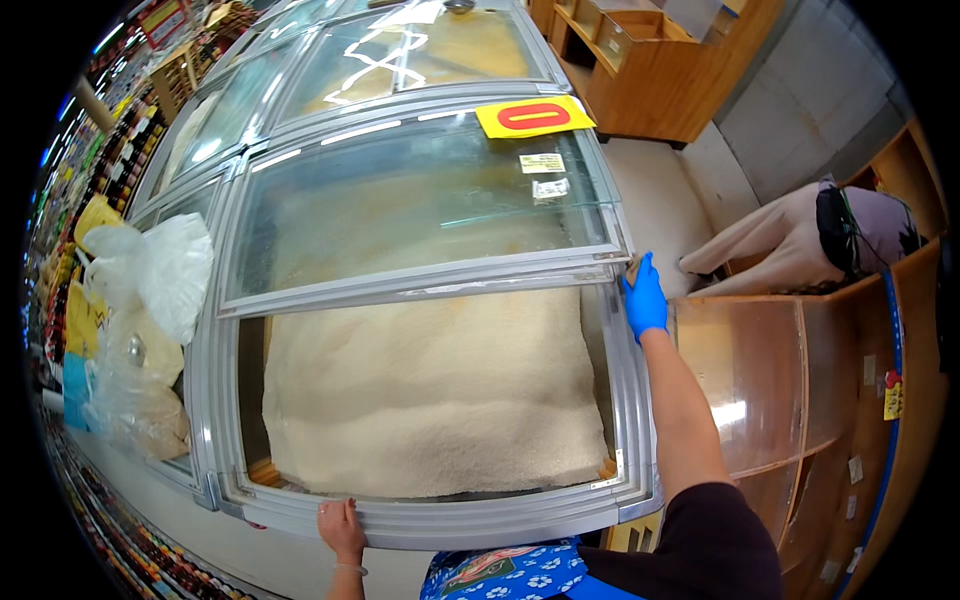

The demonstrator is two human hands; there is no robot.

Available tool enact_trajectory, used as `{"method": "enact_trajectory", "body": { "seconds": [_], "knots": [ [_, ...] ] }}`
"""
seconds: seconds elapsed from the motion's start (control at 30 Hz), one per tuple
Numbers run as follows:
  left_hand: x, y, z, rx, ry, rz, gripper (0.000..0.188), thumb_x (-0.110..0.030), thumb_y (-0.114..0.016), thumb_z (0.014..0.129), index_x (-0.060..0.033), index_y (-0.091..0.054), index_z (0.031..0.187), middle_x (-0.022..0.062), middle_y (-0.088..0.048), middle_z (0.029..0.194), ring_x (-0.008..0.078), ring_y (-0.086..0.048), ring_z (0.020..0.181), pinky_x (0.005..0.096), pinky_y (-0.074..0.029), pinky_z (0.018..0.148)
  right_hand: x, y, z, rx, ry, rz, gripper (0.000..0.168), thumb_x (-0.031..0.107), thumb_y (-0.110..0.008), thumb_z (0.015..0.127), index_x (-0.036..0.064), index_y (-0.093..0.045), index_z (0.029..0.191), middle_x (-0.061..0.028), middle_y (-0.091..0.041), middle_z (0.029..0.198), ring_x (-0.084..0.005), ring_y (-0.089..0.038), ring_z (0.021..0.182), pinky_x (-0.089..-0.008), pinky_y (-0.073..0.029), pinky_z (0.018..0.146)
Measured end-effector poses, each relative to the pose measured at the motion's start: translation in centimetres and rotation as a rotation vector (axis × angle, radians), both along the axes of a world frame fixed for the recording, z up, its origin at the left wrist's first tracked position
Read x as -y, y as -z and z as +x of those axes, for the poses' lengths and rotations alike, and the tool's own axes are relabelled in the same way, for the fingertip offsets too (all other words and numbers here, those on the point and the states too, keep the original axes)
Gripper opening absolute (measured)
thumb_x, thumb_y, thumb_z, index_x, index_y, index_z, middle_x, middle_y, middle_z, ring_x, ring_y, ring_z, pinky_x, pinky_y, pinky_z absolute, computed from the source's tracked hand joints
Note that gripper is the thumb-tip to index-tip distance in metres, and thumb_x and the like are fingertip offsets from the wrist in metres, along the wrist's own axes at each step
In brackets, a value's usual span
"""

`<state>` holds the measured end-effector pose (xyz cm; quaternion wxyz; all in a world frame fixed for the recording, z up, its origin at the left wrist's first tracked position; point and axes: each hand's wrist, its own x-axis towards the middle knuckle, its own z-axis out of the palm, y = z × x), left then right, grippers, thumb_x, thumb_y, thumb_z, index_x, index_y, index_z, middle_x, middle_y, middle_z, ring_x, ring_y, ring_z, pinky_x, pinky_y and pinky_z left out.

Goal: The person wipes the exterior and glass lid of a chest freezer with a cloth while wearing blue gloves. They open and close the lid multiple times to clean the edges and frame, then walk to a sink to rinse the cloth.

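Note:
A large glass-topped bin point(637, 420) with a grey metal frame stands before me, its near part uncovered over a bed of pale grain that looks like rice point(435, 390). My left hand point(343, 527), bare with curled fingers, rests on the near rail of the frame. My right hand point(646, 297), in a blue glove, reaches out to the right side rail near the corner of the sliding glass lid point(420, 210). It holds a small brownish thing, perhaps a cloth or sponge, partly hidden by the fingers. A yellow and red sign point(534, 117) lies on the lid's far edge.
Clear plastic bags point(142, 375) lie on the left side. Further glass-lidded bins point(420, 60) continue beyond. Wooden bins with clear panels point(739, 382) stand at right, where another person point(810, 232) bends over. A wooden cabinet point(667, 82) is at the upper right.

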<state>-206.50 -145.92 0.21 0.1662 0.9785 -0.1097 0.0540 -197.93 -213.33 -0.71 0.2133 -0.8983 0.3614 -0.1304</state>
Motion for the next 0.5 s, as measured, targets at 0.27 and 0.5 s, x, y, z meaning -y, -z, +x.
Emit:
{"method": "enact_trajectory", "body": {
  "seconds": [0.27,0.5],
  "knots": [
    [-1.2,-0.7,-0.4,0.005,0.006,-0.032,0.016,-0.017,-0.059,0.084,-0.0078,-0.063,0.072,0.0118,-0.062,0.072,0.0338,-0.056,0.072,0.0444,-0.042,0.065,-13.0,-2.2,-18.6,-0.029,-0.022,-0.109,0.059,0.002,-0.043,0.094,0.005,-0.020,0.148,-0.0203,-0.032,0.147,-0.0368,-0.036,0.133,-0.0400,-0.035,0.109],
    [-1.5,-1.8,-0.3,0.056,0.046,-0.381,0.007,-0.014,-0.063,0.083,-0.0087,-0.065,0.081,0.0091,-0.064,0.081,0.0314,-0.058,0.082,0.0424,-0.045,0.074,-14.6,-3.4,-30.8,-0.180,0.196,0.457,0.044,0.019,-0.050,0.096,0.007,-0.040,0.137,-0.0162,-0.052,0.125,-0.0267,-0.056,0.105,-0.0360,-0.050,0.086]
  ]
}}
